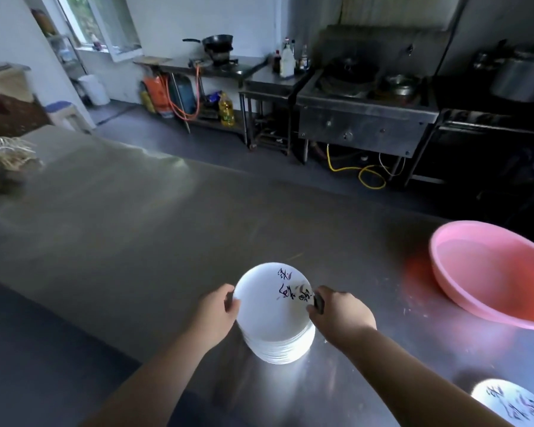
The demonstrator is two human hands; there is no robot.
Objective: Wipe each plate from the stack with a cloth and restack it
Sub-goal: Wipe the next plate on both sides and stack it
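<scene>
Both hands were on the top white round ceramic plate with dark painted brushwork (pixel 270 303), which sat on the stack of white plates (pixel 279 346) standing on the long brushed stainless-steel table (pixel 136 217), near the person's edge of it. The left hand (pixel 218 309) gripped the plate's left rim, thumb curled over the edge and fingers tucked beneath. The right hand (pixel 339 309) was at the right rim, fingers curled around something dark against the plate's edge; whether that was the cloth was too blurred to tell. The top plate seemed tilted a touch off the pile, its near side overhanging the plates below.

Off to the right on the same table sat a wide pink round plastic basin (pixel 490 272), well apart from the stack. In the lower right corner another white plate with the same dark brushwork (pixel 506 402) lay flat on the table, cut off by the frame. At the far left lay a heap of pale straw-like bundles (pixel 7 155). Across the floor stood a steel cooking range (pixel 364 112) and a black wok on a burner (pixel 218 43).
</scene>
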